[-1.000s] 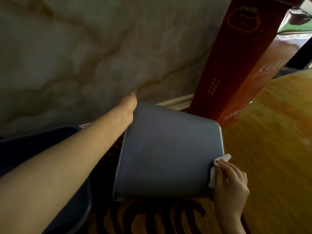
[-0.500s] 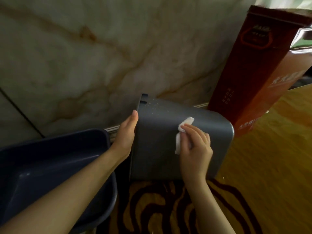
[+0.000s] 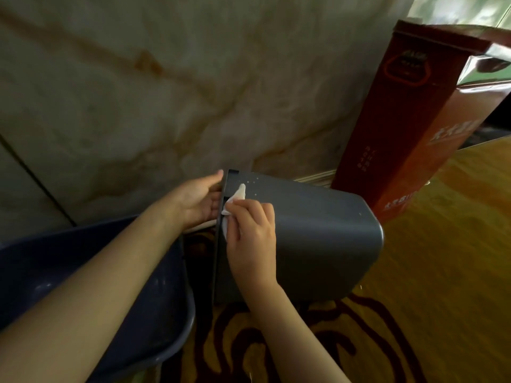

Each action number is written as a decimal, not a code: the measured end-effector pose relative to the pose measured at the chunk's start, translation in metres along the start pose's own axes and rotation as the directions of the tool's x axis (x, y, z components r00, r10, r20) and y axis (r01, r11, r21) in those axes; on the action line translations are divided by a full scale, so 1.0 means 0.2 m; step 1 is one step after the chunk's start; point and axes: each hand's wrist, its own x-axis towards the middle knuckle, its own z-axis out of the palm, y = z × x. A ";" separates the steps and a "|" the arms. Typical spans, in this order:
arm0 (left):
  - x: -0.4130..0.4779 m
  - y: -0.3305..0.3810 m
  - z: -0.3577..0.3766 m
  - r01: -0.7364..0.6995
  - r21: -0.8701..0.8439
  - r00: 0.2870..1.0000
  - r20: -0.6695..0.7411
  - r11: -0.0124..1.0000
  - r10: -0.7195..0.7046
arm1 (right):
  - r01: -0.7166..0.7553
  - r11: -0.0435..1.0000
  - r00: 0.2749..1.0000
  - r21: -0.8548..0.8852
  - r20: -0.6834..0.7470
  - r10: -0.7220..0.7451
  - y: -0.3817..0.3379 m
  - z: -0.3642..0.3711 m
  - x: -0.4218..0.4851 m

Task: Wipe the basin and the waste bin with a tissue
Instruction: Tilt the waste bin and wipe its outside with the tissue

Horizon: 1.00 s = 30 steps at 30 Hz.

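Note:
The grey waste bin (image 3: 318,239) lies on its side on the floor, its rim to the left and its base to the right. My left hand (image 3: 197,200) grips the bin's rim at the top left. My right hand (image 3: 253,234) presses a white tissue (image 3: 235,200) against the bin's outer wall right beside the rim. Small white specks dot the wall just above the tissue. The dark blue basin (image 3: 166,322) stands at the lower left, partly hidden under my left forearm.
A marble wall (image 3: 166,92) rises directly behind the bin. A tall red carton (image 3: 409,128) stands at the right against the wall, close to the bin's base. The floor is a patterned yellow and dark brown carpet (image 3: 442,272).
My right hand slid the tissue along the bin's wall from the base end to the rim. The left hand stayed on the rim.

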 end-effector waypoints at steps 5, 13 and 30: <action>0.02 0.00 0.06 0.057 0.007 0.997 -0.046 0.998 -0.056 | -0.036 0.993 0.999 -0.116 -0.004 0.035 0.09 -0.12 -0.06; -0.02 -0.04 0.03 0.091 -0.063 0.996 -0.009 0.994 -0.091 | -0.440 0.830 0.898 -0.343 -0.151 0.414 0.59 -0.53 0.01; -0.07 -0.04 0.03 0.123 -0.093 0.992 -0.003 0.988 -0.124 | -0.003 1.000 0.966 -0.001 0.260 0.003 0.03 -0.14 0.14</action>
